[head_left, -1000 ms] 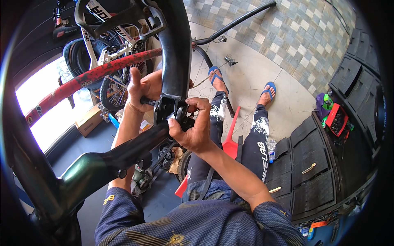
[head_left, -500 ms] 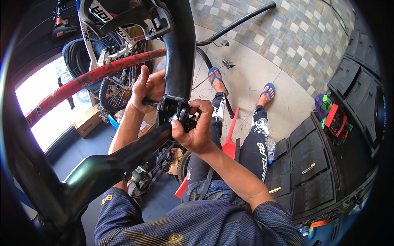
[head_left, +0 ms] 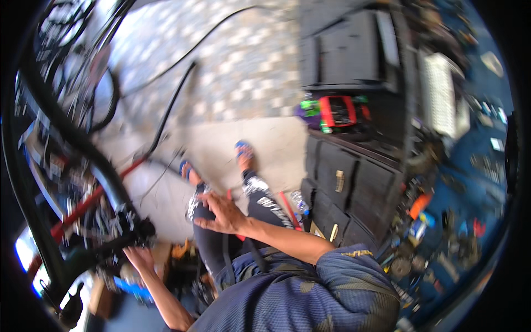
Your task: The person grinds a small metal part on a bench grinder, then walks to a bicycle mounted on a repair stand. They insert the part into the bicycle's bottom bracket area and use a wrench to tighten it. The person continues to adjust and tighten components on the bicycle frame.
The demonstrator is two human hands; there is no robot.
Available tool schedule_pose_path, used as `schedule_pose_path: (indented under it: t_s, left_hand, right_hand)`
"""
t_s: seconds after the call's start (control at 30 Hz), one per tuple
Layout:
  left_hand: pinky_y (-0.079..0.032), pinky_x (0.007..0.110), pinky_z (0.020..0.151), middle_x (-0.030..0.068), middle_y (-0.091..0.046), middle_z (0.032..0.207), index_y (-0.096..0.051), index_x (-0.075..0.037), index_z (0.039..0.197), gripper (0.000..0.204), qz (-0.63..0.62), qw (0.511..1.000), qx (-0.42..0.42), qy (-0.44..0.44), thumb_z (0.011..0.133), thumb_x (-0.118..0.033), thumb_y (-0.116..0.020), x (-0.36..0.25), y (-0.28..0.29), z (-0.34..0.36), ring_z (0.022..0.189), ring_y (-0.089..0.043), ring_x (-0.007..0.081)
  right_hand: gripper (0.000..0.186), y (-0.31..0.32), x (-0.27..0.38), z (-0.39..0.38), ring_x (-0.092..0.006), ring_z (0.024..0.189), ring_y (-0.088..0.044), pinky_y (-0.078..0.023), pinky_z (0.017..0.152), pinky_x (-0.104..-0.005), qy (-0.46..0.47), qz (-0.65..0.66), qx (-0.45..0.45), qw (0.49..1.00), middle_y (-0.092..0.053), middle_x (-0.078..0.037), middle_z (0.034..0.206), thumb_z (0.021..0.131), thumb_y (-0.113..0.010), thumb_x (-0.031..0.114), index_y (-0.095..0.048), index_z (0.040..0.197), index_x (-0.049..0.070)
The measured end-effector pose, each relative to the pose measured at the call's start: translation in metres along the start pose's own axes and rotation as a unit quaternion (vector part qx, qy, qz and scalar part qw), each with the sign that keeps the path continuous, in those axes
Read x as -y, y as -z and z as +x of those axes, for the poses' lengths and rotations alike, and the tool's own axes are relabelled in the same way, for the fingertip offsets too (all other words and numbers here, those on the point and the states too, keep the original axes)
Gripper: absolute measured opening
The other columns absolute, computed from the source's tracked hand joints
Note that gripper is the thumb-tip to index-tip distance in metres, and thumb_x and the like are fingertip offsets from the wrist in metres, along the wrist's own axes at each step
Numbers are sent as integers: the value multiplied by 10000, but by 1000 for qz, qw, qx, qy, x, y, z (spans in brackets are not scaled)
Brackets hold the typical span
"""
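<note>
A dark bicycle frame [head_left: 107,176] takes up the left side of the view, its joint with small black fittings [head_left: 133,224] at the lower middle of it. My left hand [head_left: 138,259] is just below that joint, reaching to the frame from beneath. Its fingers are partly hidden and blurred, so what they touch or hold does not show. Away from the frame, over my lap, my right hand [head_left: 221,216] is open and holds nothing, its fingers apart.
A red bar [head_left: 77,216] crosses behind the bicycle frame. At right stands a black drawer cabinet [head_left: 354,188] with a red box [head_left: 338,112] on it. Beyond lies a blue bench top [head_left: 442,207] scattered with tools and parts. A dark tube [head_left: 174,105] rises from the floor.
My view has swung to the right, showing the cabinet and cluttered bench. My right hand has left the frame joint and opened. My left hand is now lower, below the joint.
</note>
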State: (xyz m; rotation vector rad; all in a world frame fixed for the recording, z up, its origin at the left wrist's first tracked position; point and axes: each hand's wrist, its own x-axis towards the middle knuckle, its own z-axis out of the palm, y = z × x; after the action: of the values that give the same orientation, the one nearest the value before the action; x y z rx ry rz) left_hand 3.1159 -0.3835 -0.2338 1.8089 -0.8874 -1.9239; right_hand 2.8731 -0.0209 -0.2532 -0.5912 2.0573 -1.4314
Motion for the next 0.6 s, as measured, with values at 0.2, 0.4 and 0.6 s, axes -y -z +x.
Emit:
schedule_pose_path:
  t_s: [0.2,0.4,0.6]
  left_hand:
    - [-508,401,540,74,-634,714,-620,-75,822,388,516,819,165,189,1018,-409,-607,144,29,-40,600,-612,246]
    - [-523,361,507,95,-713,886,-690,-48,1095,209,707,625,329,-15,978,-220,-669,161,-98,10,689,-702,219]
    - [-558,308,583,117,-728,969,-662,-11,1168,350,600,674,412,-131,1025,-330,-672,122,-252,-17,751,-721,211]
  right_hand:
    - [479,102,-28,-64,-334,1005,-696,-565,888,-446,-99,-92,-57,989,-646,-150,1130,970,-695,440,-576,1247,68]
    - [340,132,-1,-122,-353,998,-691,-548,882,-440,-163,-93,-317,930,-697,-155,1083,977,-682,342,-611,1154,61]
    - [327,113,21,-174,-379,1092,-653,-550,903,-472,-199,-180,-342,901,-697,-113,1109,966,-691,335,-623,1177,96]
